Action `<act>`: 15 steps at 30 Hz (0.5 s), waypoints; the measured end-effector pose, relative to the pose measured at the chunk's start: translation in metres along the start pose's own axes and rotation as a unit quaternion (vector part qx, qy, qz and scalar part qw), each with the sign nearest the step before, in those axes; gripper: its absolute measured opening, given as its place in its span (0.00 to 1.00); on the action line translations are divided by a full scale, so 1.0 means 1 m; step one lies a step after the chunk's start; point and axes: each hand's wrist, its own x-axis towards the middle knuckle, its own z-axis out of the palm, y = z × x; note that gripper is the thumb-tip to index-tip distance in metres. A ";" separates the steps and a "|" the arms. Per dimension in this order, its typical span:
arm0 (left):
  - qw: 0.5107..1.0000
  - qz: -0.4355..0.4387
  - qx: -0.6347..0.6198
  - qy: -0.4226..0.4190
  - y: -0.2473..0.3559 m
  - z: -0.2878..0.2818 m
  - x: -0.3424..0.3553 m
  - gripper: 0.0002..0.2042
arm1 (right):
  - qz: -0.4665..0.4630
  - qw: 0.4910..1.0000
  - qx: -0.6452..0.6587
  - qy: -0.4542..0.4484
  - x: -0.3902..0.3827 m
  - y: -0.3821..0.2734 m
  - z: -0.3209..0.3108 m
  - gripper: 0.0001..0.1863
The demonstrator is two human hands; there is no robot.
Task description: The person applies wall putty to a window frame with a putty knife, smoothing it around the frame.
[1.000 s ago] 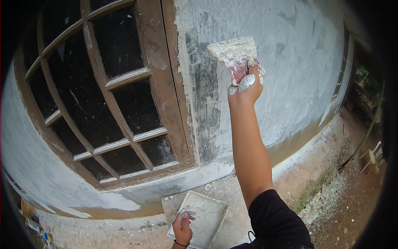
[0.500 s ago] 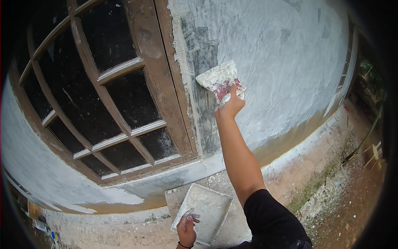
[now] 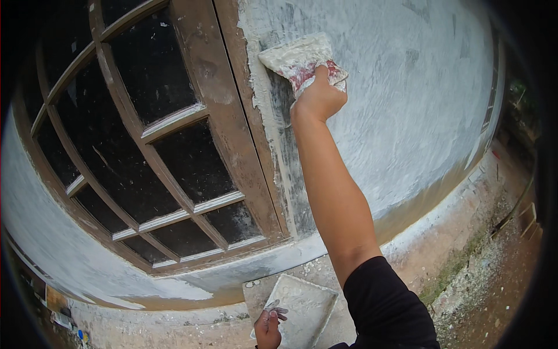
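Overhead, right hand (image 3: 318, 98) is raised against the grey plastered wall (image 3: 418, 104), fingers clenched around the handle of a flat trowel (image 3: 299, 57). Trowel blade lies flat on the wall, just right of the brown wooden window frame (image 3: 232, 116), near the frame's upper part. Blade is coated with pale, lumpy plaster; a red patch shows at the handle end, under the thumb. Right forearm runs straight up from the lower edge; black sleeve (image 3: 386, 308) covers the upper arm.

Wall strip directly beside the frame looks darker and rougher than the smoother whitish area further right.

Left hand (image 3: 268, 328) sits low, at the bottom edge, fingers grasping the near edge of a square plaster board (image 3: 302, 305). Fingertips curl over its edge onto the top face. Board is pale grey, smeared with plaster, held roughly level and well apart from the trowel.

Window: dark panes (image 3: 157, 81) divided by brown bars, with white plaster smears along several of them. Below the window, a plastered sill band (image 3: 192, 279) curves across. Ground (image 3: 494, 262) at the right shows bare soil, rubble and some green growth along the wall base.
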 end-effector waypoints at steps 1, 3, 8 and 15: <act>1.000 0.003 -0.002 0.002 0.001 0.000 0.002 0.14 | -0.004 1.000 0.019 -0.013 0.003 -0.005 0.010 0.09; 1.000 0.023 -0.004 0.002 0.001 -0.004 0.004 0.14 | -0.004 1.000 0.013 -0.015 0.007 -0.014 0.031 0.10; 0.997 0.072 -0.013 0.025 0.005 -0.006 0.013 0.14 | 0.039 0.998 0.051 -0.018 0.011 -0.036 0.079 0.12; 0.998 0.055 -0.006 0.029 0.006 -0.004 0.004 0.15 | 0.107 0.960 0.246 -0.084 0.027 -0.072 0.106 0.09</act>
